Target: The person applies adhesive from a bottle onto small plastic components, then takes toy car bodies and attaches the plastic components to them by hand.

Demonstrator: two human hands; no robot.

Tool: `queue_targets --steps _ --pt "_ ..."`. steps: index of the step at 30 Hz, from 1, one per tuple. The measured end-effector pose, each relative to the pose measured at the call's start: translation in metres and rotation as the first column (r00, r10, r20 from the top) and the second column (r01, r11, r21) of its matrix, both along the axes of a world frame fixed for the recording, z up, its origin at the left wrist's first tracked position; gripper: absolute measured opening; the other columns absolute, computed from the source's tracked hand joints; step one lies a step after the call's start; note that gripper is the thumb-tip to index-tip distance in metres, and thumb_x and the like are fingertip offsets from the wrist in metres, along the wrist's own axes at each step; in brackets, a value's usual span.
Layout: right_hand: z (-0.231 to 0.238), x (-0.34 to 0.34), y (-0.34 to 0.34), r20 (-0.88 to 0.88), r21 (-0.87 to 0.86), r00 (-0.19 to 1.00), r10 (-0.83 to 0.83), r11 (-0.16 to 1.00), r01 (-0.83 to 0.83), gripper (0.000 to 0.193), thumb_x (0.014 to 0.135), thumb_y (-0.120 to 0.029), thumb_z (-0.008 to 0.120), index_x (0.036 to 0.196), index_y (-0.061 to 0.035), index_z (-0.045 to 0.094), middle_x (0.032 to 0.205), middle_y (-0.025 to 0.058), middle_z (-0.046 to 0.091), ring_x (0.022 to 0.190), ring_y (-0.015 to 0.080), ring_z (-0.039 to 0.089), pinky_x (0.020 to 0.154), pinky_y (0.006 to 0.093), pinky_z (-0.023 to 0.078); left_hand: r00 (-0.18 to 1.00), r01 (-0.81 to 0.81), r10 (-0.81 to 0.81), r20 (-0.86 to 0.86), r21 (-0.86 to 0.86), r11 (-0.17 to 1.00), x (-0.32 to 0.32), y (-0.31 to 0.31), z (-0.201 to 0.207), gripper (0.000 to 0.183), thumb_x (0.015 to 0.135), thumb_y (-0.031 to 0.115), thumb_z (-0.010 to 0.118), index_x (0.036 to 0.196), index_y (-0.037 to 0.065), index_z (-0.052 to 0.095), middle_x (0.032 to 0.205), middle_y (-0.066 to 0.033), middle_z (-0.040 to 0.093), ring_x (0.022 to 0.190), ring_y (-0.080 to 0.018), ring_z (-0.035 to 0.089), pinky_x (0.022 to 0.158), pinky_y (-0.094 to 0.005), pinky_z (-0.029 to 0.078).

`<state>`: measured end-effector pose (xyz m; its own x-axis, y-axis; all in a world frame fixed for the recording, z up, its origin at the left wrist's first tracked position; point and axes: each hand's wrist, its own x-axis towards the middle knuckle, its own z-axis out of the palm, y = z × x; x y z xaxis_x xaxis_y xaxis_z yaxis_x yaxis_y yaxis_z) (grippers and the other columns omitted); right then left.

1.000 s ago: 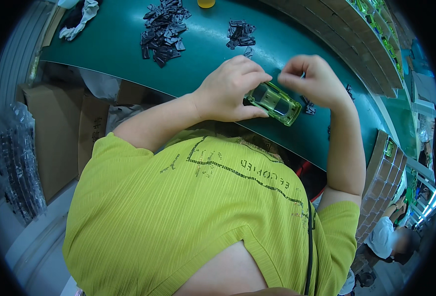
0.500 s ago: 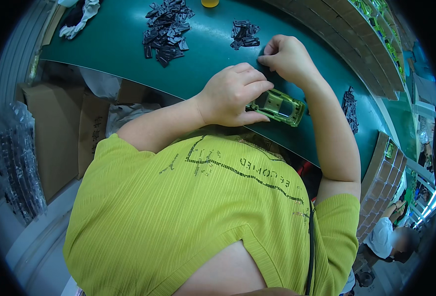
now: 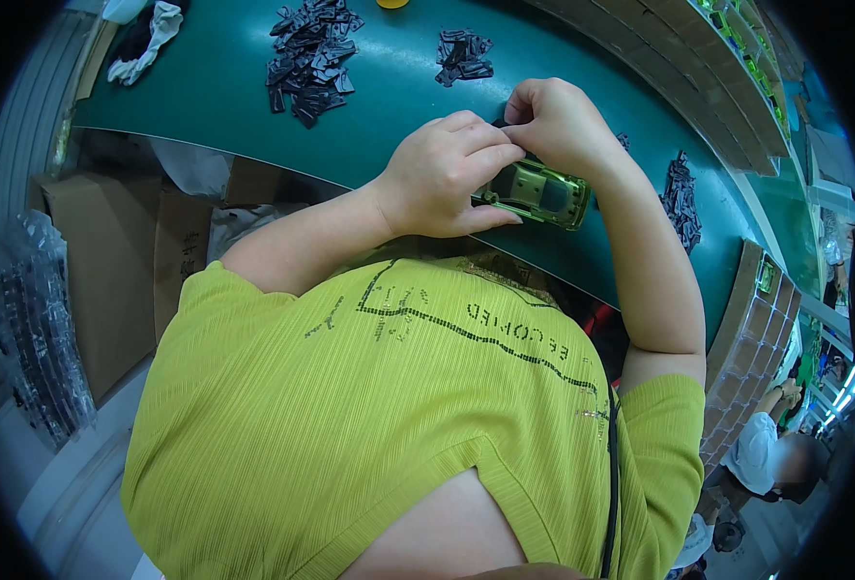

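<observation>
Between both hands, green toy car (image 3: 541,192) lies pinched by left fingers (image 3: 476,155) and right fingers (image 3: 529,104).

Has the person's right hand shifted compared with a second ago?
Yes. The right hand has moved left, toward the small pile of black parts, above the green toy car.

left hand (image 3: 447,174) curled, fingers closed in a grip, right hand (image 3: 558,126) bent at wrist, fingertips pinched just beside left, forearms converging, elbows out
</observation>
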<state>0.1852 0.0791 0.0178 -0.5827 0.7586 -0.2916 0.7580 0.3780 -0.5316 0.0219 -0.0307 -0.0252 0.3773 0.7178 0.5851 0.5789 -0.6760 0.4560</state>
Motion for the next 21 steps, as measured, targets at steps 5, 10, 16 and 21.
queue_targets --steps 5,10,16,21 --pt "0.002 0.021 -0.001 -0.323 -0.201 0.931 -0.169 0.974 0.107 0.019 0.079 -0.009 0.077 0.094 0.0005 0.073 0.077 0.0044 0.066 0.071 0.0102 0.063 0.061 0.0258 0.05 1.0 -0.014 0.014 -0.012 -0.022 1.0 -0.002 0.0 -0.001 0.058 0.065 0.035 0.087 0.109 0.003 0.066 0.101 -0.0101 0.066 0.09 -0.0283 0.063 0.077 -0.037 0.053" --pt "0.016 0.066 -0.008 -0.632 -0.053 0.771 -0.078 0.997 0.057 0.017 0.08 -0.005 0.077 0.098 -0.0037 0.076 0.08 0.0002 0.063 0.075 0.0076 0.06 0.066 0.022 0.049 0.999 -0.042 0.042 0.014 -0.013 0.999 -0.001 0.004 0.0 0.059 0.064 0.033 0.088 0.11 0.005 0.066 0.101 -0.0096 0.067 0.091 -0.0278 0.064 0.078 -0.0368 0.053" --pt "0.033 0.079 -0.052 -0.616 -0.418 0.684 -0.391 0.898 0.136 0.017 0.085 -0.004 0.076 0.102 -0.0006 0.074 0.086 0.0025 0.07 0.076 0.0066 0.064 0.069 0.0199 0.053 0.999 -0.051 0.052 -0.016 0.011 0.999 0.0 0.009 -0.001 0.059 0.063 0.03 0.088 0.112 0.006 0.066 0.102 -0.0084 0.067 0.093 -0.0278 0.063 0.079 -0.0368 0.053" --pt "0.012 0.074 -0.074 -0.604 -0.266 0.765 -0.224 0.961 0.071 0.017 0.085 0.0 0.071 0.102 0.001 0.07 0.086 0.0054 0.071 0.075 0.0123 0.067 0.066 0.0238 0.053 0.999 -0.035 0.036 -0.039 0.024 0.999 0.002 0.014 0.001 0.059 0.063 0.029 0.088 0.113 0.007 0.066 0.104 -0.0077 0.066 0.095 -0.0274 0.063 0.081 -0.0369 0.052"
